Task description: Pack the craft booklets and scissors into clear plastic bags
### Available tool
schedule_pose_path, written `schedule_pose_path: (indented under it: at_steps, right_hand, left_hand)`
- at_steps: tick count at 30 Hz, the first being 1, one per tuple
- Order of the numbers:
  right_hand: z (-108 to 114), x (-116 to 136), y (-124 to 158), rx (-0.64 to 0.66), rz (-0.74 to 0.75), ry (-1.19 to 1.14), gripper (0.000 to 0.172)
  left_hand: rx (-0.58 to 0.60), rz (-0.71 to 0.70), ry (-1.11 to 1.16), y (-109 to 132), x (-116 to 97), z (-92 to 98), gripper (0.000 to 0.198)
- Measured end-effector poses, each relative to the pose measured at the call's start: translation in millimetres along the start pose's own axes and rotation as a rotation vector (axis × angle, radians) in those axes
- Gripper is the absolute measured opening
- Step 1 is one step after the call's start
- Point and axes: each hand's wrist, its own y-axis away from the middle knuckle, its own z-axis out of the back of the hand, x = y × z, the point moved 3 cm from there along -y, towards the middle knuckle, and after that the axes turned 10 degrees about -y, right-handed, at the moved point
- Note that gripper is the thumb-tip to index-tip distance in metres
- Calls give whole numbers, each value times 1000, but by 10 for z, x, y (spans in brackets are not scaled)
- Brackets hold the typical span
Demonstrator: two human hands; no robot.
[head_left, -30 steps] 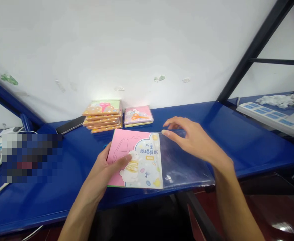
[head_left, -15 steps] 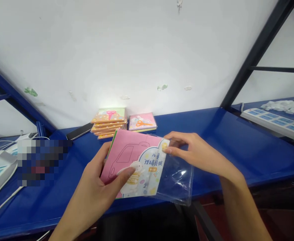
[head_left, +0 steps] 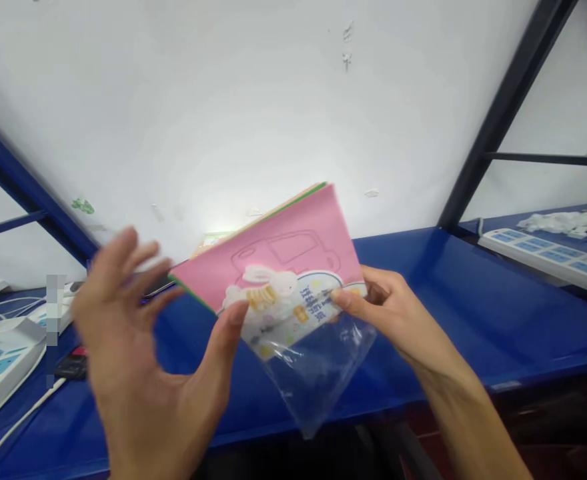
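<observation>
A pack of paper-cutting sheets point(head_left: 298, 247) is held up over the desk, tilted, its pink top sheet showing a car outline. Green and pale sheet edges show along its upper side. Across its lower part lies a white printed band point(head_left: 301, 313) with a rabbit. Below hangs a clear plastic bag point(head_left: 318, 380), narrowing to a corner. My right hand point(head_left: 393, 307) pinches the pack at its right end, thumb in front. My left hand point(head_left: 143, 353) is blurred, fingers spread beside the left corner; its thumb overlaps the band, and I cannot tell whether it touches.
Behind the pack, a stack of packets point(head_left: 213, 239) is mostly hidden. Power strips stand at the right point(head_left: 548, 253) and left point(head_left: 3, 373) of the blue desk point(head_left: 473, 307). A white cable point(head_left: 18, 427) runs along the left. Metal posts point(head_left: 513, 107) flank the desk.
The pack has been turned and raised, so the band now runs along its lower side and the bag hangs below. My left hand has let go and spread its fingers; my right hand keeps its pinch.
</observation>
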Motion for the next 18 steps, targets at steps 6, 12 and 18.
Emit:
schedule_pose_path:
  at_steps: [6,12,18]
  right_hand:
    - [-115,-167,-76,-33,38,-324,30]
    - [-238,-207,-71,1,-27,-335,36]
    - [-362,-271,-74,-27,-45,-215,29]
  left_hand:
    - [261,101,99,91,287,-328,44]
    - [178,124,121,133,275,-263,35]
    - [204,175,231,170,430,-208,42]
